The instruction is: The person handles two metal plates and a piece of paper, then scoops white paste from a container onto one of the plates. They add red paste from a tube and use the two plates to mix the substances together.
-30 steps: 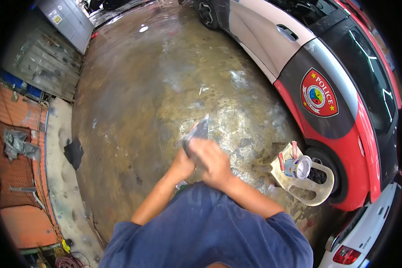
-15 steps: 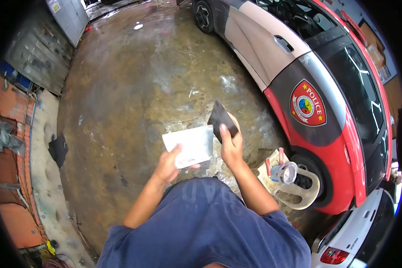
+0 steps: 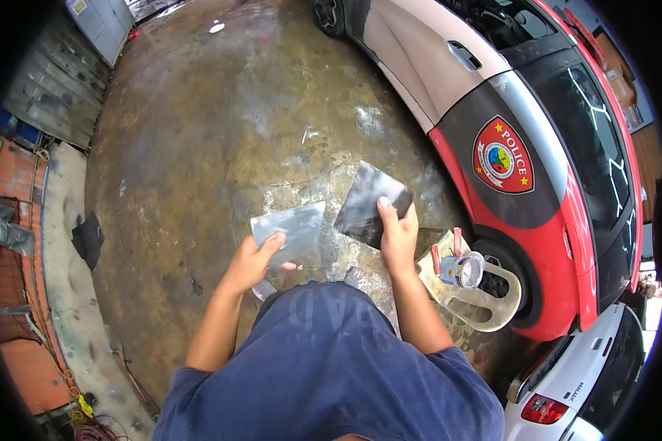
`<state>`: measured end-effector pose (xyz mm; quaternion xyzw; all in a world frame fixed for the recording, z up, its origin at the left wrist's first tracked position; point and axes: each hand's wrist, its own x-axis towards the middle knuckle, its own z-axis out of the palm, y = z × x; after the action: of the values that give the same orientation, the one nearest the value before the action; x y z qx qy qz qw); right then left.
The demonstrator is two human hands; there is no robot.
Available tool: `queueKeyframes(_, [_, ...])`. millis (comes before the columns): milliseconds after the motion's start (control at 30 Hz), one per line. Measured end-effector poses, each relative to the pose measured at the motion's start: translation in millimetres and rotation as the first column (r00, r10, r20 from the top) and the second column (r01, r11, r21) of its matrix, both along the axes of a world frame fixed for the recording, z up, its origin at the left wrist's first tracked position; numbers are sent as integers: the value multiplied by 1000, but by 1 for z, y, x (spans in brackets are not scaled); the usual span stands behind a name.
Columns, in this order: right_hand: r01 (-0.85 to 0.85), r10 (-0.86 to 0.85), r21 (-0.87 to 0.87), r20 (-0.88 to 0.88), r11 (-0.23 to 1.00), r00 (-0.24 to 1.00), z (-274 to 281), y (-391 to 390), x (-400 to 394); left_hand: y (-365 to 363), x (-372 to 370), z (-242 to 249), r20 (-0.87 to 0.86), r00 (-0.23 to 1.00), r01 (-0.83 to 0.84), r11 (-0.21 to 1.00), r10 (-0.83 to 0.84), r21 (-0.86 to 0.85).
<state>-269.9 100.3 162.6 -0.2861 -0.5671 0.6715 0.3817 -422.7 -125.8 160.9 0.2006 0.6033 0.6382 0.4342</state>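
Observation:
My left hand grips a thin, light grey sheet, its thumb on the upper face and fingertips showing below. In my right hand is a dark, squarish sheet that looks like sandpaper, with whitish smears across its face. The thumb presses on its right side. Both sheets are held in front of my body above the floor, a narrow gap between them. Nearest my right hand, a tin rests on a cream plastic chair or stool.
A car with a police badge on red, black and bare panels stands along the right. Behind it is a white vehicle. A dark scrap lies by the left ledge. The concrete floor is stained.
The two sheets have moved apart. The dark sheet has turned so more of its smeared face shows, and the grey one has shifted left and tilted. The whole view has shifted slightly.

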Motion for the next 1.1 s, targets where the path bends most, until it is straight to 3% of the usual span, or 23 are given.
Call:
queueKeyframes(67, [-31, 31, -166, -1, 986, 1000, 4, 13, -7, 5, 9, 14, -143, 989, 40, 998, -47, -48])
queueKeyframes(167, [17, -16, -70, 21, 997, 1000, -26, 35, -25, 12, 25, 29, -325, 936, 102, 988, -136, -117])
queueKeyframes(267, [104, -103, -27, 46, 994, 994, -34, 46, -41, 19, 35, 37, -592, 785, 146, 983, -184, -112])
queueKeyframes(400, [88, -95, 75, 101, 993, 990, -55, 28, -53, 32, 46, 64, -673, 717, 77, 980, -182, -183])
queueKeyframes(500, [-73, 82, -61, 166, 995, 983, -51, -16, -37, 39, 41, 45, -657, 748, 5, 991, -92, -132])
queueKeyframes(600, [-237, 270, -145, 283, 961, 921, -53, -42, -14, 41, 26, 33, -507, 854, -53, 950, -116, -306])
queueKeyframes(667, [-332, 396, -256, 265, 908, 879, -70, -45, 3, 42, 14, 25, -499, 862, -98, 940, -85, -328])
queueKeyframes(700, [-309, 370, -244, 268, 919, 890, -63, -42, 7, 42, 9, 23, -495, 866, -119, 933, -70, -340])
queueKeyframes(767, [-264, 320, -222, 274, 939, 907, -41, -31, 18, 40, 5, 27, -736, 676, -137, 974, -41, -180])
queueKeyframes(800, [-257, 305, -197, 274, 946, 912, -59, -14, 26, 39, 2, 28, -831, 556, -126, 987, -14, -100])
queueKeyframes(867, [-289, 315, -237, 79, 928, 946, -25, 0, 30, 31, -9, 20, -892, 438, -77, 984, -110, -159])
queueKeyframes(967, [-335, 346, -88, 215, 938, 913, 6, 7, 35, 24, -18, 8, -928, 316, -58, 972, -199, -228])
queueKeyframes(1000, [-348, 194, 288, 451, 892, 871, 10, 5, 36, 22, -19, 5, -931, 291, -62, 967, -220, -247])
queueKeyframes(1067, [-469, 150, 729, 460, 499, 875, 41, -2, 27, 21, -18, 2, -940, 244, -55, 965, -238, -258])
queueKeyframes(1100, [-529, 162, 728, 514, 436, 842, 44, -7, 23, 20, -16, 2, -944, 223, -51, 964, -245, -262])
